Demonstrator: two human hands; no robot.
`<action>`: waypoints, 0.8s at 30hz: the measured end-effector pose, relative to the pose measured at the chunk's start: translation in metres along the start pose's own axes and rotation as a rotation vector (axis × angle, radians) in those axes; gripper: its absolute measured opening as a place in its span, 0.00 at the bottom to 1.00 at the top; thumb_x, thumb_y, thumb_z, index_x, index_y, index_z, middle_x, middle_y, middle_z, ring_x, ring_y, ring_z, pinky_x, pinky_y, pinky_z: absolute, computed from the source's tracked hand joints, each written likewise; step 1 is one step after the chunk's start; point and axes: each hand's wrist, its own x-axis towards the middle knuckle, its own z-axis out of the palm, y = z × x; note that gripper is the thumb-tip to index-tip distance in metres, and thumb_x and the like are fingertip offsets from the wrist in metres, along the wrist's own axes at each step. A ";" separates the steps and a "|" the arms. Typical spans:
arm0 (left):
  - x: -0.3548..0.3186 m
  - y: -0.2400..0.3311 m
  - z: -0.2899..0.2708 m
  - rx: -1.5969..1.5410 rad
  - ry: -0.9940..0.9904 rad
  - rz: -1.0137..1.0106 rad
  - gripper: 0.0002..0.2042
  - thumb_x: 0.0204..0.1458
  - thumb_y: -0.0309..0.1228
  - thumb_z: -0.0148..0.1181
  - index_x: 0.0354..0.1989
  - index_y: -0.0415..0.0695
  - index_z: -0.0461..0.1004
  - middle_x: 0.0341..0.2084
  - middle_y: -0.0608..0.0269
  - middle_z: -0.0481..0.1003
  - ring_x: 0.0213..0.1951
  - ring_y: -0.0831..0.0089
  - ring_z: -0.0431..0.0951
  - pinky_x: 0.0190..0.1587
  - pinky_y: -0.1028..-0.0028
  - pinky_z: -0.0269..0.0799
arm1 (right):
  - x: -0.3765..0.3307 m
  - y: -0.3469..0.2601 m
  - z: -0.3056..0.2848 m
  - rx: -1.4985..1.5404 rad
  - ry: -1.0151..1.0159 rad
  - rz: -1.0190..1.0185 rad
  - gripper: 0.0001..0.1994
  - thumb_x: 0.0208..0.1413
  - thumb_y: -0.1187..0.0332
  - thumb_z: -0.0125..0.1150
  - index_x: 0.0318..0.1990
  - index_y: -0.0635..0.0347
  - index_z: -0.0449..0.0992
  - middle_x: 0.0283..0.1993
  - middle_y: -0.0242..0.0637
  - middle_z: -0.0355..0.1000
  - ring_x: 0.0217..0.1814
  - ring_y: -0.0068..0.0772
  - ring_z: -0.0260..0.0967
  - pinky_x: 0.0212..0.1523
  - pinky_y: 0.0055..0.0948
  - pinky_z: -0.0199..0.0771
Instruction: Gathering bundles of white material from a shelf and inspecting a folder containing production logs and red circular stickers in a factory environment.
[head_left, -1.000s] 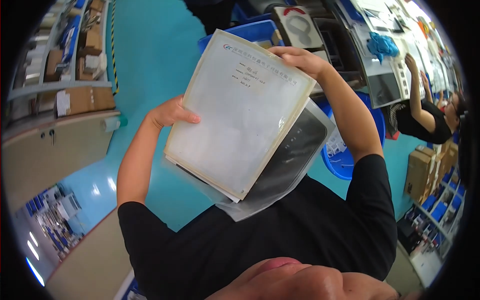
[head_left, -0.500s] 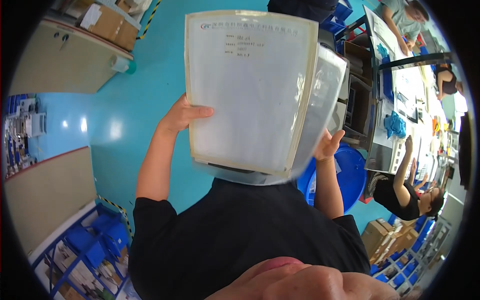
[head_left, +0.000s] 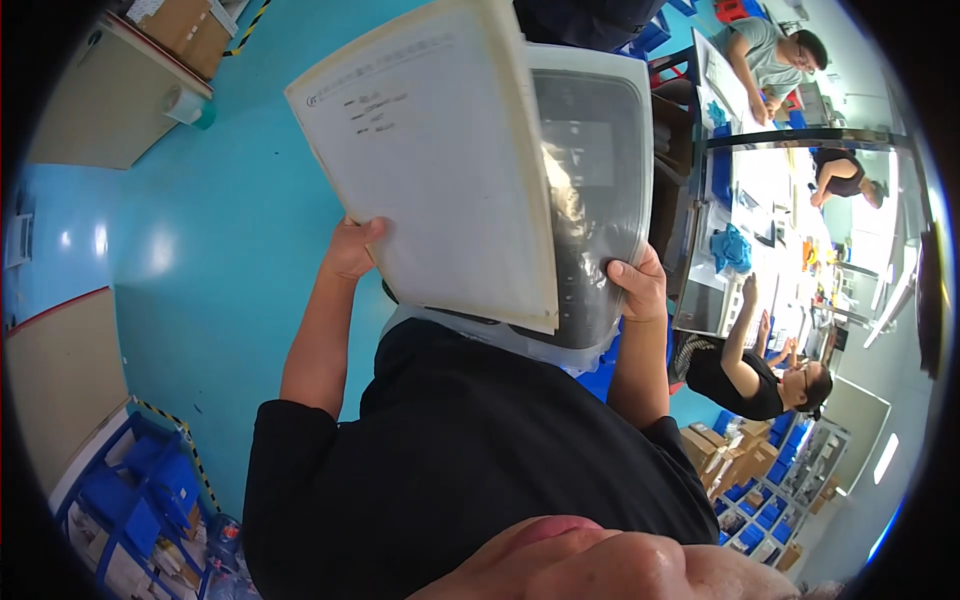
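My left hand grips the lower left edge of a white printed sheet in a yellowed clear sleeve, thumb on its front. The sheet tilts in front of my chest. My right hand closes on the right edge of a flat dark panel in a translucent plastic cover, thumb over the front. The sheet overlaps the panel's left part, hiding it. Whether the two touch, I cannot tell.
At right stands a bright workbench with a blue crumpled cloth; several people work around it. A blue rack holding bins stands lower left. Beige cabinets line the left side. Cardboard boxes sit lower right.
The sheet has swung left and tilted, uncovering more of the dark panel. My right hand, thumb raised before, now has its thumb down on the panel's edge. The whole view has shifted.
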 end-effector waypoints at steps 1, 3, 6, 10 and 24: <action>0.000 -0.009 -0.011 -0.011 -0.005 0.001 0.29 0.43 0.30 0.67 0.55 0.41 0.64 0.49 0.58 0.70 0.50 0.63 0.71 0.52 0.61 0.68 | 0.000 -0.004 0.006 -0.058 -0.005 0.015 0.19 0.48 0.78 0.59 0.50 0.68 0.70 0.45 0.39 0.73 0.43 0.28 0.71 0.46 0.24 0.70; 0.000 -0.024 -0.028 -0.124 -0.060 -0.003 0.30 0.43 0.32 0.68 0.56 0.41 0.63 0.50 0.57 0.70 0.50 0.62 0.72 0.51 0.61 0.69 | -0.001 -0.013 0.022 -0.129 -0.038 0.036 0.18 0.50 0.79 0.57 0.51 0.68 0.69 0.45 0.37 0.72 0.44 0.25 0.70 0.46 0.23 0.68; 0.008 -0.032 -0.042 -0.195 -0.307 -0.051 0.31 0.43 0.38 0.68 0.55 0.40 0.64 0.49 0.57 0.71 0.49 0.61 0.73 0.49 0.61 0.71 | -0.003 -0.019 0.041 -0.234 -0.053 0.026 0.21 0.49 0.76 0.60 0.52 0.70 0.67 0.48 0.41 0.71 0.47 0.29 0.71 0.48 0.26 0.70; 0.012 -0.037 -0.032 -0.232 -0.294 0.018 0.33 0.41 0.45 0.68 0.54 0.39 0.66 0.47 0.56 0.72 0.47 0.62 0.75 0.48 0.62 0.73 | -0.007 -0.024 0.060 -0.381 -0.048 0.039 0.20 0.51 0.76 0.58 0.52 0.69 0.66 0.47 0.38 0.71 0.47 0.26 0.69 0.49 0.25 0.67; -0.011 -0.078 -0.071 -0.449 -0.492 -0.082 0.35 0.41 0.50 0.66 0.55 0.41 0.65 0.50 0.57 0.70 0.50 0.66 0.72 0.49 0.66 0.72 | -0.035 -0.013 0.230 -1.180 -0.626 -0.287 0.32 0.43 0.79 0.58 0.59 0.71 0.57 0.35 0.53 0.72 0.26 0.50 0.70 0.28 0.37 0.71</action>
